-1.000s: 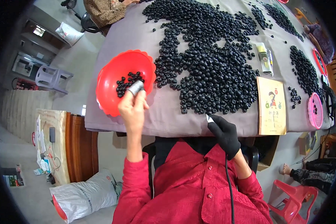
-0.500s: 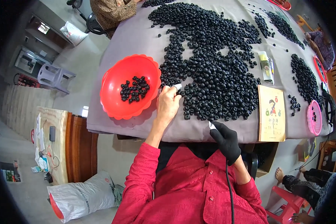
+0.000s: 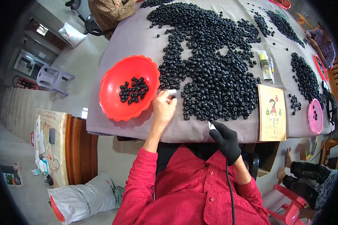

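Observation:
My left hand, bare with a white wrap on a fingertip, is closed in a pinch between the red bowl and the bead pile. A small black bead shows at its fingertips. Several more beads lie in the red scalloped bowl. At the pile's near edge, my right hand wears a black glove with a dark cord running down from it. Its fingers are closed, and a white pointed piece sticks out at their tips; its kind is unclear. The large heap of black beads spreads across the grey cloth.
A yellow booklet and a small pack lie right of the heap. Farther right are another bead pile and a pink basket. Other people sit at the far left and the right side. A white sack lies on the floor.
My left hand has drawn back from the heap, slightly left and nearer to me, and a dark bead now shows at its fingertips. My right hand has hardly moved.

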The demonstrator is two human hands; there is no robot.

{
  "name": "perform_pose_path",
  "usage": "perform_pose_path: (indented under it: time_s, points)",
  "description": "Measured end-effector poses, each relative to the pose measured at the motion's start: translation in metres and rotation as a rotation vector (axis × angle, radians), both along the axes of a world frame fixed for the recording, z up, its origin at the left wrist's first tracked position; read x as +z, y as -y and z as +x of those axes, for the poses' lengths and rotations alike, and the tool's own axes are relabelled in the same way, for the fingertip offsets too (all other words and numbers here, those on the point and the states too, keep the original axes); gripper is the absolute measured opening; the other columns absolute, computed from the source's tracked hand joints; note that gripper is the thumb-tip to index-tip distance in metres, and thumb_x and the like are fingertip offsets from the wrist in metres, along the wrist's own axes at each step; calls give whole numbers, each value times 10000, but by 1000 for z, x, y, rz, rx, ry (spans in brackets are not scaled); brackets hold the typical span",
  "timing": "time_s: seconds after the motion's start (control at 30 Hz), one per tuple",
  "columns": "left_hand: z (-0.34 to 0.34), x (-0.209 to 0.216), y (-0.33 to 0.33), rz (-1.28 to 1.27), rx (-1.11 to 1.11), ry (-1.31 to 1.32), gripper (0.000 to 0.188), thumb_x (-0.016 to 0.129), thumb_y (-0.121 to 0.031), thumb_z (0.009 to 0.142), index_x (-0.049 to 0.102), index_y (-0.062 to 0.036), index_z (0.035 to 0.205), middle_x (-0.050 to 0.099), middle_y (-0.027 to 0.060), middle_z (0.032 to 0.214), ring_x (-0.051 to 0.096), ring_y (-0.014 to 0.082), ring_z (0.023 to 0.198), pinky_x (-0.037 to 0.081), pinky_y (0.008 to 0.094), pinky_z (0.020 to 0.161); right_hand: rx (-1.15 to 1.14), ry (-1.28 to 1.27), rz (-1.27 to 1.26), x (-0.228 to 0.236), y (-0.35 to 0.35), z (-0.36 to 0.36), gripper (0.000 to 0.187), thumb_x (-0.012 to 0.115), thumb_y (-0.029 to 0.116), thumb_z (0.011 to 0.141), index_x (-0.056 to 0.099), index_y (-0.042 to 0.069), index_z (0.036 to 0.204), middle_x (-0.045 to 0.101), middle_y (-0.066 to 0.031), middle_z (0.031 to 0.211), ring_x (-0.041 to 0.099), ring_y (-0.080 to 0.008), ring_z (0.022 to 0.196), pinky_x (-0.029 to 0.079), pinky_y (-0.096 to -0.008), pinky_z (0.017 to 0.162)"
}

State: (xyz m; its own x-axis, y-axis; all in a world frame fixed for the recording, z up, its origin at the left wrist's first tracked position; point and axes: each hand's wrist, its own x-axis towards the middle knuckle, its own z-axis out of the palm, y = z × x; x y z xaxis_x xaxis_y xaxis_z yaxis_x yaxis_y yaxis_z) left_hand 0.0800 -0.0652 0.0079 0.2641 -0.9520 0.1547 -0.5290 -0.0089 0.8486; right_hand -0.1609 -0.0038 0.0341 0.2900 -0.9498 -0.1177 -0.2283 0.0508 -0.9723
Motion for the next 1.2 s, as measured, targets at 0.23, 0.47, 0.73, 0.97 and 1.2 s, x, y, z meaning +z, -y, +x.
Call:
perform_pose_path:
  time_s: [0.23,0.47,0.73,0.97,1.2]
  points:
    - [-44,22,-59,208,-266,-1123,256,560,-9,825,561,17,1080,632,107,850,629,186,732,532,292,678,-76,47,66,-4,3,2,307,598,152,826,558,-24,1074,636,-80,918,551,-96,830,460,-265,736]
    - [-74,1,-67,382,-393,-1287,149,597,-88,833,612,-44,975,629,39,750,605,108,655,510,228,615,-105,92,58,2,4,1,309,623,114,804,551,-5,1081,596,-18,928,523,-82,833,441,-235,731]
    - [-87,5,-68,430,-414,-1299,110,571,-110,856,601,-24,917,607,47,704,587,115,603,501,229,561,-74,291,252,5,3,-2,344,621,181,818,531,-6,1092,617,-52,869,554,-91,796,469,-253,687]
    - [-81,-2,-62,444,-589,-1307,90,574,-87,845,596,-17,897,610,71,728,595,136,588,502,240,535,-100,126,82,-14,8,-2,389,620,208,819,516,-7,1126,622,-74,910,559,-104,820,470,-271,713]
    - [-83,-8,-57,347,-427,-1351,161,589,-80,832,612,-34,985,621,78,761,599,147,603,499,251,522,-148,185,-21,-11,4,-5,353,568,139,851,508,10,1174,615,-82,987,540,-112,903,445,-263,796]
